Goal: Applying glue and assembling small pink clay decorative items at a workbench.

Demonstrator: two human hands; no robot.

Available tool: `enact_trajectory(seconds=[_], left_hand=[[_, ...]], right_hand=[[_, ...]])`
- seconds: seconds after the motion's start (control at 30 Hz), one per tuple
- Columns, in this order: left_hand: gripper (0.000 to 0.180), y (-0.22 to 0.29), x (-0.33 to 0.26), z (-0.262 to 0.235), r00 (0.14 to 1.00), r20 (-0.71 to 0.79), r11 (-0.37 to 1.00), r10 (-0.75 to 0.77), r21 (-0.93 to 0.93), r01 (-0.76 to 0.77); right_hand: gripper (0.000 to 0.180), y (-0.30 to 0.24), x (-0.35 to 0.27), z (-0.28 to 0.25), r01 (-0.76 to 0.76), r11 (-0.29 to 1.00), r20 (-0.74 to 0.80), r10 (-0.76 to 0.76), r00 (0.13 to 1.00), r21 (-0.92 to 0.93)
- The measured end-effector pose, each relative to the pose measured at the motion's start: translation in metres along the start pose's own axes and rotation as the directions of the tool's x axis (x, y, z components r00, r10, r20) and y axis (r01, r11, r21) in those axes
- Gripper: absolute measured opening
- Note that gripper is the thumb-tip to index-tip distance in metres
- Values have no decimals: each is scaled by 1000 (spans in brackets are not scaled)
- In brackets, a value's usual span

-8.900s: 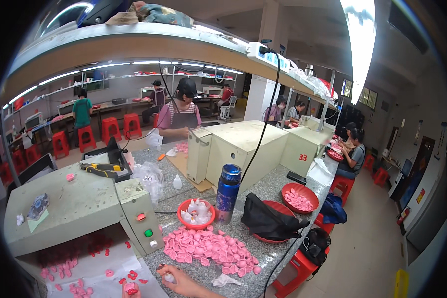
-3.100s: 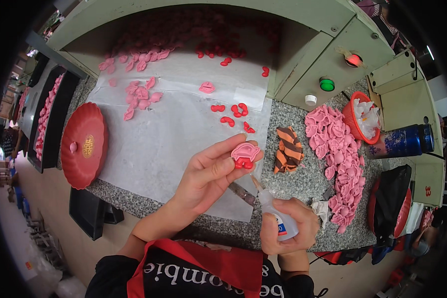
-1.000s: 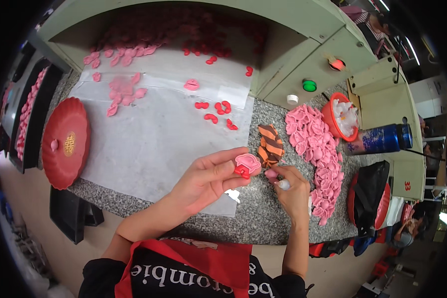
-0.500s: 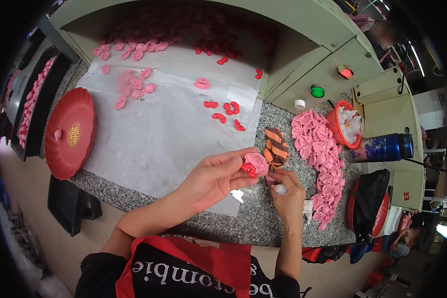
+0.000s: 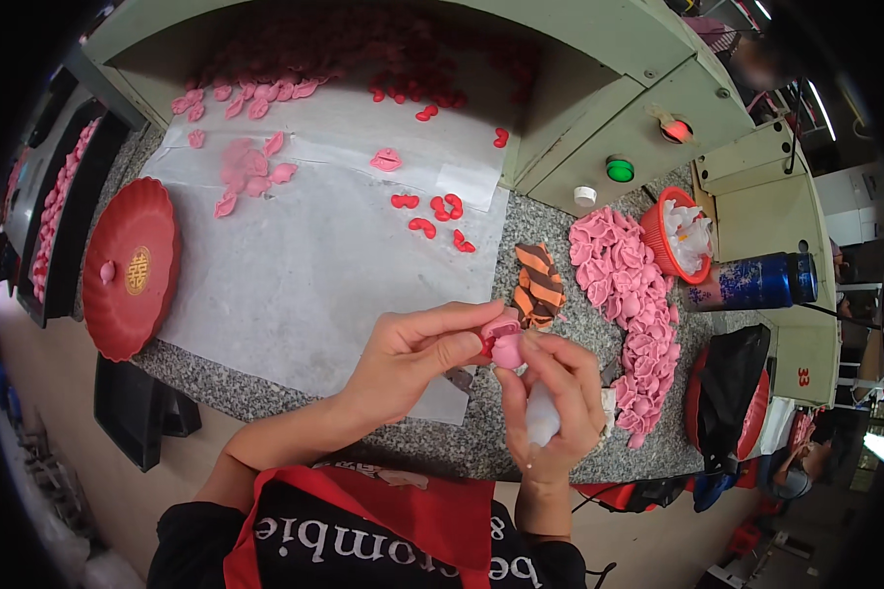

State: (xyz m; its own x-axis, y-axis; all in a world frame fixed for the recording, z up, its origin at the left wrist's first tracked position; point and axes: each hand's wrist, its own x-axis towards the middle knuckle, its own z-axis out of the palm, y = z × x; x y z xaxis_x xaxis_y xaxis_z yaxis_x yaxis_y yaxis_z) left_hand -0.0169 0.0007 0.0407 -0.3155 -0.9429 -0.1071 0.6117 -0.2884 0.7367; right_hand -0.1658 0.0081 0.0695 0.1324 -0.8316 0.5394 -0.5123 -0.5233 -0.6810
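My left hand [image 5: 403, 358] pinches a small hollow pink shell piece [image 5: 502, 323] between thumb and fingers, with a red piece [image 5: 486, 346] at its side. My right hand [image 5: 565, 388] brings a rounded pink piece [image 5: 508, 351] against that shell with thumb and forefinger. A translucent white squeeze bottle [image 5: 542, 420] is tucked in the same right hand, across the palm. Just beyond both hands lies an orange and brown striped thing [image 5: 538, 285] on the speckled worktop. The exact contact between the pink pieces is partly hidden by my fingertips.
A heap of pink pieces [image 5: 629, 314] lies to the right, near a red basket [image 5: 658, 245] and a blue bottle [image 5: 756, 283]. White paper [image 5: 314, 265] bears red lip pieces [image 5: 422, 228] and pink ones. A red scalloped plate [image 5: 118, 314] sits left; a green cabinet [image 5: 580, 137] stands behind.
My right hand has lifted toward the left hand with a rounded pink piece, now touching the shell. The squeeze bottle shows more fully. The view has shifted slightly.
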Motion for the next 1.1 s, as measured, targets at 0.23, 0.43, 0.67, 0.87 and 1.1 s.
enact_trajectory(seconds=[0.23, 0.43, 0.67, 0.87, 1.1], left_hand=[[30, -2, -1, -2, 975, 105, 940, 194, 266, -215], [29, 0, -2, 1, 961, 132, 908, 241, 319, -271], [28, 2, -2, 1, 945, 173, 864, 277, 387, -324], [28, 3, -3, 1, 944, 180, 858, 278, 395, -328], [28, 5, -3, 1, 940, 193, 846, 280, 413, -337]], right_hand=[[30, -2, -3, 4, 71, 996, -32, -73, 997, -56], [29, 3, -6, 4, 92, 993, -46, -96, 994, -78], [28, 5, -9, 3, 149, 985, -41, -153, 987, -92], [30, 5, -12, 3, 141, 987, -44, -145, 988, -82], [30, 5, -13, 4, 145, 986, -60, -150, 987, -78]])
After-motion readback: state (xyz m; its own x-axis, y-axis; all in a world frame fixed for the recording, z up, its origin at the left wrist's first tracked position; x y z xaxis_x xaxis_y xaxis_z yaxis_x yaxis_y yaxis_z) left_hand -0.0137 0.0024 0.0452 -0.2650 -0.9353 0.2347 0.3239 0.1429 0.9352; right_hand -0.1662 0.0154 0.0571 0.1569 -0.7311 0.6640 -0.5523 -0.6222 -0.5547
